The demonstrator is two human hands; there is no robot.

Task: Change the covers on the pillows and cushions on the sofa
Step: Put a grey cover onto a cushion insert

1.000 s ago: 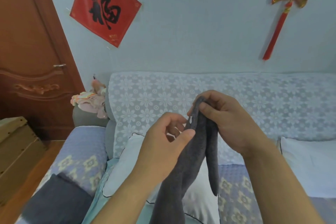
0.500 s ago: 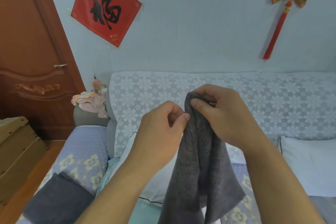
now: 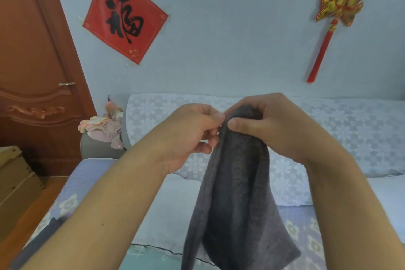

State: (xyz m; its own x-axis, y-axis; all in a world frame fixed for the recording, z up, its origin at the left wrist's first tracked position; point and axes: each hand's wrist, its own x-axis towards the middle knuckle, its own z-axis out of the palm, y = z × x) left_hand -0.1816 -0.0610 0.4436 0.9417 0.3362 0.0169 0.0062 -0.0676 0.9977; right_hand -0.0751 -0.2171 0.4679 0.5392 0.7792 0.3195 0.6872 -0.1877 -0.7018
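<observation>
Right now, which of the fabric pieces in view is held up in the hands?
The dark grey cover, pinched at its top edge by the left hand and right hand. The white pillow lies on the sofa.

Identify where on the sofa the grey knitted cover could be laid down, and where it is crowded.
Free: the patterned lilac seat right of the hanging grey knitted cover, below the white lace backrest throw. Crowded: the white pillow fills the seat's middle, another white pillow fills the right end, and pastel clothes heap on the grey armrest.
</observation>
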